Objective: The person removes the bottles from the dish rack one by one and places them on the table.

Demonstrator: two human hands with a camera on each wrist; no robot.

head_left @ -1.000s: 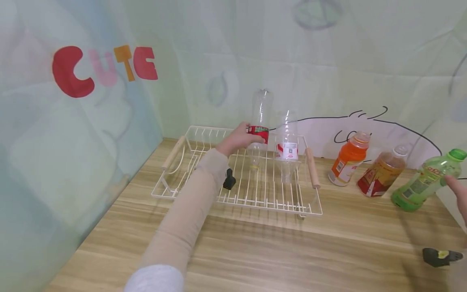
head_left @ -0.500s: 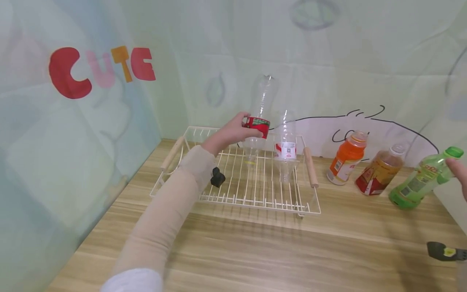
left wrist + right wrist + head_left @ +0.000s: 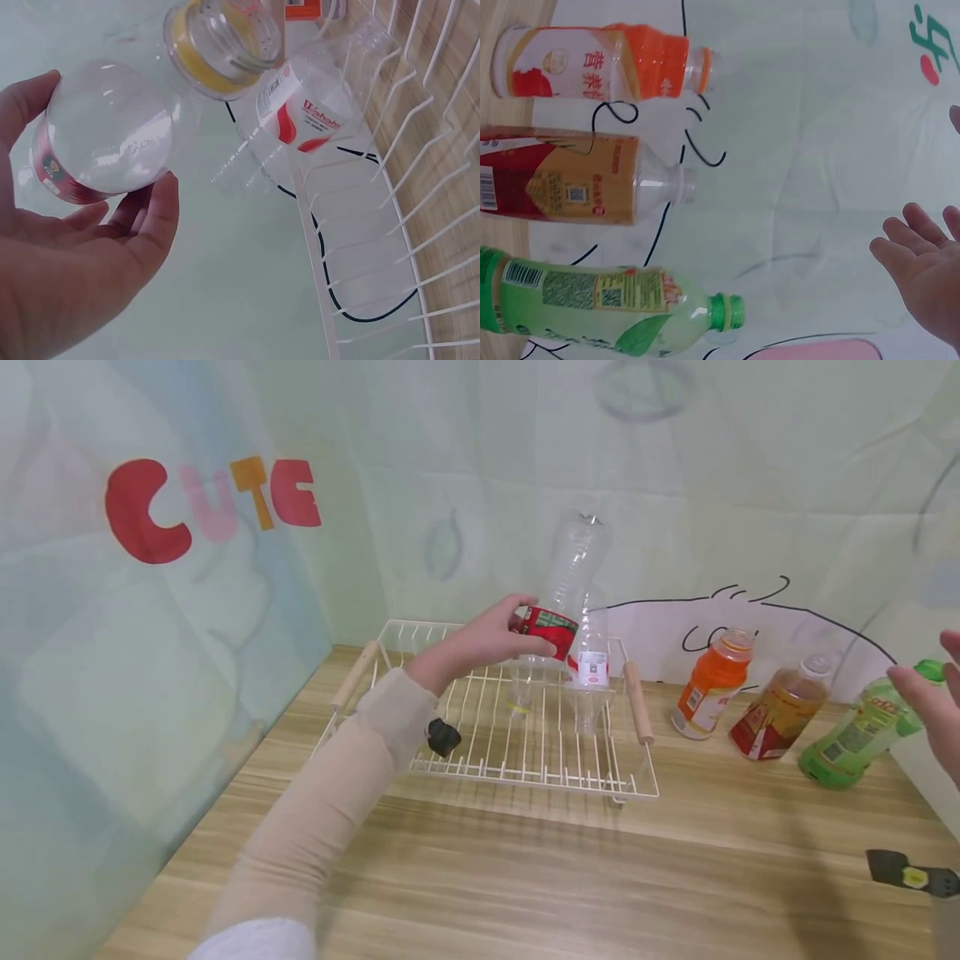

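Note:
My left hand (image 3: pixel 491 635) grips a clear plastic bottle (image 3: pixel 551 633) by its red label. Neck down, that bottle leans to the right above the white wire dish rack (image 3: pixel 525 781). The left wrist view shows its yellow-ringed mouth (image 3: pixel 217 49); whether the neck touches the wires I cannot tell. Just to its right, a second clear bottle (image 3: pixel 592 668) with a white-and-red label stands neck down in the rack. At the far right my right hand (image 3: pixel 933 718) holds nothing, fingers extended, near a green-capped bottle (image 3: pixel 858 735). Right wrist view: the hand (image 3: pixel 930 281) is apart from the bottles.
Right of the rack stand an orange-labelled bottle (image 3: pixel 712 685) and a red-and-gold-labelled bottle (image 3: pixel 780 706), both uncapped. Wooden handles (image 3: pixel 640 703) flank the rack on the wood-grain table (image 3: pixel 540 868). A patterned cloth backdrop (image 3: pixel 465 460) rises close behind.
The bottle in my left hand has lifted slightly and tipped from upright to leaning right, its base moving toward the second bottle. My right hand has come further into view.

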